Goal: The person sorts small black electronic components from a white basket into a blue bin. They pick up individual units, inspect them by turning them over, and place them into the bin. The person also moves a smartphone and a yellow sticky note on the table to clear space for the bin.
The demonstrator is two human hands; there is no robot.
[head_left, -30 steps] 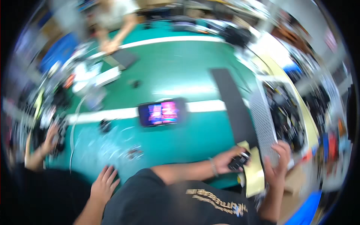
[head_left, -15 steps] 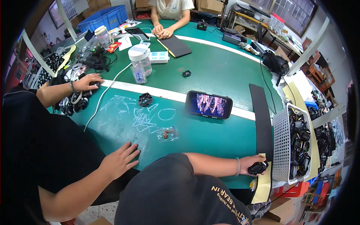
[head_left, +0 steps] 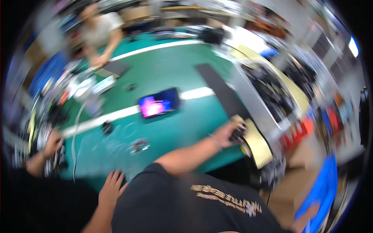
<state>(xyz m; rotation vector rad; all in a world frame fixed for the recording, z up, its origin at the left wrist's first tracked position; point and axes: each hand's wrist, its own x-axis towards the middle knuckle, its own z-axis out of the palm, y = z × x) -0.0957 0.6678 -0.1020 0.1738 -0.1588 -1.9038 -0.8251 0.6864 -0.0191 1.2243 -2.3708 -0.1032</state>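
My left hand (head_left: 225,133) reaches across to the right, over the table's near right edge, with its fingers closed round a small black plastic housing (head_left: 237,134). Directly beneath and beside it lies a pale yellow strip (head_left: 258,143), at the end of a long dark grey strip (head_left: 222,88). In the lower right corner, a blurred bit of skin, apparently my right hand (head_left: 307,218), shows against a bright blue sheet-like thing (head_left: 325,182). Its fingers cannot be made out, so whether it grips the blue thing is unclear.
A phone (head_left: 160,103) with a lit screen, a small clear bag (head_left: 139,146) and a black part (head_left: 107,127) lie on the green table. A white basket (head_left: 258,103) of black parts stands right. A co-worker's hand (head_left: 112,188) rests left; another person sits opposite.
The view has swung right and blurred, so the table sits further left. A blue thing and skin now show at lower right. My left hand still holds the black housing.
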